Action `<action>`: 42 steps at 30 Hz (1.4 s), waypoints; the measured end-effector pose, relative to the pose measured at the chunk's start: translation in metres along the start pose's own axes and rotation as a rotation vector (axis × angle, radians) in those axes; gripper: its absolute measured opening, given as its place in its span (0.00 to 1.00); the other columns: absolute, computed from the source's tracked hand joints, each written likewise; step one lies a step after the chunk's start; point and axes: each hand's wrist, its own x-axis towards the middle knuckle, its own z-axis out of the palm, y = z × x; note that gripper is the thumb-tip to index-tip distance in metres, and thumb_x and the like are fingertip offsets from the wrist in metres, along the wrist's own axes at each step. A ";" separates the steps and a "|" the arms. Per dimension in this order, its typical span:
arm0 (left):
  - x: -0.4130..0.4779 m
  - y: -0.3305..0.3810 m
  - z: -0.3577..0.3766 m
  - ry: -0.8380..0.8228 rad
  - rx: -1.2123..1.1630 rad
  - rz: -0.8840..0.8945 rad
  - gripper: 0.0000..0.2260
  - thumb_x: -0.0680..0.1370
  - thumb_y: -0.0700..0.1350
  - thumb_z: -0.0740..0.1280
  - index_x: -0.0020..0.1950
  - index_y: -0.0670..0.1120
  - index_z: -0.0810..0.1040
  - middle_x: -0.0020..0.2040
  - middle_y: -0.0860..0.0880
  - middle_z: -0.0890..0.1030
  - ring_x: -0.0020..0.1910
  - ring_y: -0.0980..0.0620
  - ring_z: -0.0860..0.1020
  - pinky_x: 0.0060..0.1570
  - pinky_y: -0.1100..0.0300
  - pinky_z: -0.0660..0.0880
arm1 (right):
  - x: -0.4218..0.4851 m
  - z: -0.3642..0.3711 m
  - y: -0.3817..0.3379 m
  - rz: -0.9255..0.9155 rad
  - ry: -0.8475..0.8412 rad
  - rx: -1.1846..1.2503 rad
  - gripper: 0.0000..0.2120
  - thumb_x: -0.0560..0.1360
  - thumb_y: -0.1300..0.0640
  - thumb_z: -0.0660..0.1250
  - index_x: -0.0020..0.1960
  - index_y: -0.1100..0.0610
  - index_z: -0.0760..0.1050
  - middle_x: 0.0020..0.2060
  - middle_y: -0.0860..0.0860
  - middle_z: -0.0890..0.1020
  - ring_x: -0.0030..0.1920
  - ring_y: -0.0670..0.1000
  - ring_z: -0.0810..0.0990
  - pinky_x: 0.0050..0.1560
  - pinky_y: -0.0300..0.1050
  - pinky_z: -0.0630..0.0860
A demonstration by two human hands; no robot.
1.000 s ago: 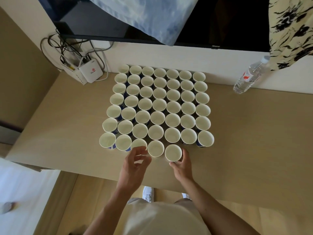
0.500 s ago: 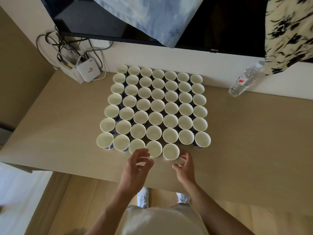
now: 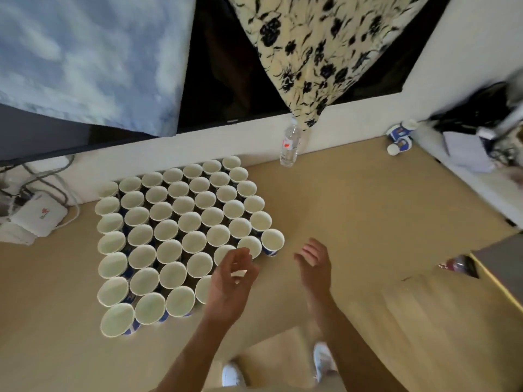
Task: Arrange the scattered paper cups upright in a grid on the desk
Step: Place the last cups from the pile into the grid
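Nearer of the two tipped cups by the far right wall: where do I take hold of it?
The nearer cup lies on its side, a white end pointing left, so its round wall faces up. Likely pinch across that blue-printed wall from above with the right hand.

No legible text — none anywhere

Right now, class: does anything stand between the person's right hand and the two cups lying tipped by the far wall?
Nothing visible does. Bare desk runs from the right hand to the tipped cups; the water bottle stands left of that path.
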 end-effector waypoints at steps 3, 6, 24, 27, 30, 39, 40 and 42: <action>0.003 0.018 0.018 -0.013 0.021 0.036 0.09 0.77 0.42 0.72 0.54 0.53 0.79 0.51 0.57 0.83 0.49 0.61 0.81 0.42 0.75 0.72 | 0.013 -0.014 -0.024 -0.042 0.004 0.077 0.25 0.73 0.74 0.70 0.67 0.63 0.70 0.58 0.61 0.78 0.58 0.57 0.79 0.51 0.32 0.77; 0.004 0.037 0.045 -0.001 0.005 0.082 0.08 0.77 0.41 0.72 0.54 0.51 0.79 0.50 0.54 0.84 0.48 0.61 0.82 0.42 0.71 0.74 | 0.026 -0.033 -0.042 -0.062 -0.012 0.164 0.23 0.73 0.74 0.70 0.64 0.59 0.72 0.57 0.60 0.79 0.58 0.57 0.80 0.50 0.33 0.78; 0.000 0.124 0.331 -0.040 0.019 0.213 0.12 0.77 0.38 0.72 0.58 0.49 0.80 0.53 0.51 0.85 0.50 0.56 0.82 0.49 0.57 0.78 | 0.132 -0.281 -0.106 -0.140 -0.168 0.197 0.36 0.60 0.40 0.76 0.63 0.54 0.74 0.57 0.49 0.80 0.56 0.46 0.81 0.55 0.39 0.76; 0.007 0.134 0.371 -0.058 0.010 0.203 0.12 0.77 0.38 0.72 0.59 0.48 0.79 0.53 0.52 0.84 0.49 0.58 0.82 0.47 0.59 0.77 | 0.151 -0.313 -0.109 -0.094 -0.159 0.199 0.31 0.64 0.46 0.77 0.63 0.53 0.74 0.57 0.49 0.80 0.56 0.44 0.81 0.55 0.38 0.76; 0.022 0.137 0.404 -0.077 0.012 0.184 0.12 0.76 0.37 0.72 0.57 0.50 0.79 0.52 0.53 0.84 0.49 0.57 0.82 0.46 0.58 0.77 | 0.173 -0.335 -0.110 -0.066 -0.128 0.202 0.32 0.64 0.47 0.81 0.64 0.54 0.74 0.58 0.51 0.80 0.57 0.46 0.81 0.52 0.35 0.77; 0.116 0.156 0.514 -0.155 -0.021 0.146 0.11 0.76 0.38 0.73 0.55 0.51 0.80 0.52 0.52 0.84 0.47 0.60 0.82 0.49 0.53 0.79 | 0.292 -0.369 -0.101 0.001 -0.066 0.099 0.20 0.72 0.63 0.77 0.61 0.56 0.75 0.56 0.54 0.81 0.52 0.50 0.84 0.52 0.40 0.79; 0.130 0.160 0.526 -0.161 -0.028 0.138 0.11 0.76 0.39 0.72 0.55 0.51 0.80 0.52 0.52 0.84 0.48 0.60 0.82 0.50 0.54 0.79 | 0.307 -0.372 -0.102 0.013 -0.065 0.072 0.21 0.72 0.61 0.78 0.62 0.55 0.75 0.56 0.54 0.81 0.52 0.50 0.84 0.52 0.41 0.80; 0.154 0.169 0.547 -0.173 -0.026 0.127 0.11 0.76 0.39 0.72 0.54 0.52 0.79 0.52 0.53 0.84 0.49 0.60 0.82 0.49 0.55 0.79 | 0.335 -0.377 -0.106 0.033 -0.057 0.029 0.23 0.70 0.57 0.79 0.62 0.54 0.76 0.56 0.54 0.81 0.52 0.48 0.84 0.52 0.40 0.80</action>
